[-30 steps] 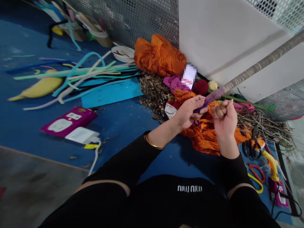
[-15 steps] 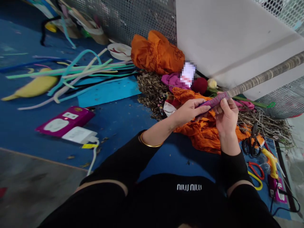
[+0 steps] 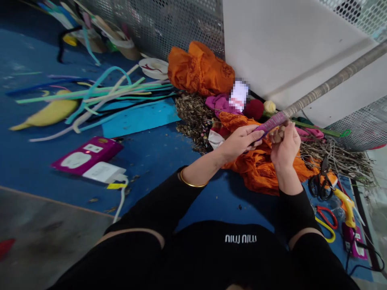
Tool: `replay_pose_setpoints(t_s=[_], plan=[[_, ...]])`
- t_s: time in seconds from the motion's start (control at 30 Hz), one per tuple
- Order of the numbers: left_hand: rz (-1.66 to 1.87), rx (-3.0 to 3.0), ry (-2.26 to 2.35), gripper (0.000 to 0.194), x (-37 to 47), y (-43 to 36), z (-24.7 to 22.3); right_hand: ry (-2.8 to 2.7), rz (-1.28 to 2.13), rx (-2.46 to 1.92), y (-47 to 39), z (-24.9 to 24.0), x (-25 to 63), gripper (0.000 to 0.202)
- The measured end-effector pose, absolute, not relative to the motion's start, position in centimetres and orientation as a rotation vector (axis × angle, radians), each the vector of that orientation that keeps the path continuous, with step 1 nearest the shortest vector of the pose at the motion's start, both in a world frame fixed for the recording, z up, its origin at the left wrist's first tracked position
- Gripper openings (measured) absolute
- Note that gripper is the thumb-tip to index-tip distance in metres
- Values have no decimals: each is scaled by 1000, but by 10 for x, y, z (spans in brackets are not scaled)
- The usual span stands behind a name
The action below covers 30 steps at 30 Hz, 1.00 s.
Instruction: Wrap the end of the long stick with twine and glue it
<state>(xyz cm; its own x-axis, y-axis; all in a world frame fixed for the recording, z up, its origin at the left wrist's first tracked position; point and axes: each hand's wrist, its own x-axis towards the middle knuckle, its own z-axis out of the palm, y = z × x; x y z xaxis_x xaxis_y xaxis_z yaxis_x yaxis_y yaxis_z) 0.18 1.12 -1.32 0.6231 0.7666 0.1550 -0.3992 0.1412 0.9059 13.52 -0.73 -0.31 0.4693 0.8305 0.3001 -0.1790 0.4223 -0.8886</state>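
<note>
A long, slim stick [image 3: 320, 92] slants from the person's hands up to the right edge of the view, held above the blue table [image 3: 163, 161] and in front of a pale grey board [image 3: 281, 48]. Most of it is grey-brown, crossed by fine pale rings and darker bands that look like tight winding. Near its lower end a purple stretch [image 3: 274, 121] begins, streaked with paler lines where it meets the brown, and deepening to a bluish violet by the fingers. The very tip is hidden by the hand.

The left hand [image 3: 242, 139] is closed around this lower end, thumb laid along the top and fingers underneath. The right hand [image 3: 285, 147] is just beside the purple part, its fingers curled in and its thumb raised close to the fingertips; whether it pinches anything, I cannot tell.

Below the hands lies a crumpled orange cloth [image 3: 261, 177] with darker print. Dry twigs [image 3: 341, 159] spread to the right of it, with black-handled scissors [image 3: 322, 183] near them. Behind the stick sit a dark red ball [image 3: 253, 109] and a smaller cream one [image 3: 269, 106], side by side.
</note>
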Motion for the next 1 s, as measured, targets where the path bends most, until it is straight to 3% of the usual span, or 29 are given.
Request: replay_pose_setpoints(t_s=[0.2, 0.53, 0.8, 1.0], plan=[[849, 1163, 406, 42, 1, 15, -16, -779, 653, -886, -18, 2, 131, 39], [1040, 1427, 582, 26, 4, 13, -21, -1368, 548, -994, -46, 9, 133, 36], [1042, 1597, 729, 21, 1, 17, -19, -1909, -264, -966, -52, 33, 159, 23], [944, 1592, 704, 15, 0, 15, -13, -1898, -13, -915, -59, 41, 177, 27]])
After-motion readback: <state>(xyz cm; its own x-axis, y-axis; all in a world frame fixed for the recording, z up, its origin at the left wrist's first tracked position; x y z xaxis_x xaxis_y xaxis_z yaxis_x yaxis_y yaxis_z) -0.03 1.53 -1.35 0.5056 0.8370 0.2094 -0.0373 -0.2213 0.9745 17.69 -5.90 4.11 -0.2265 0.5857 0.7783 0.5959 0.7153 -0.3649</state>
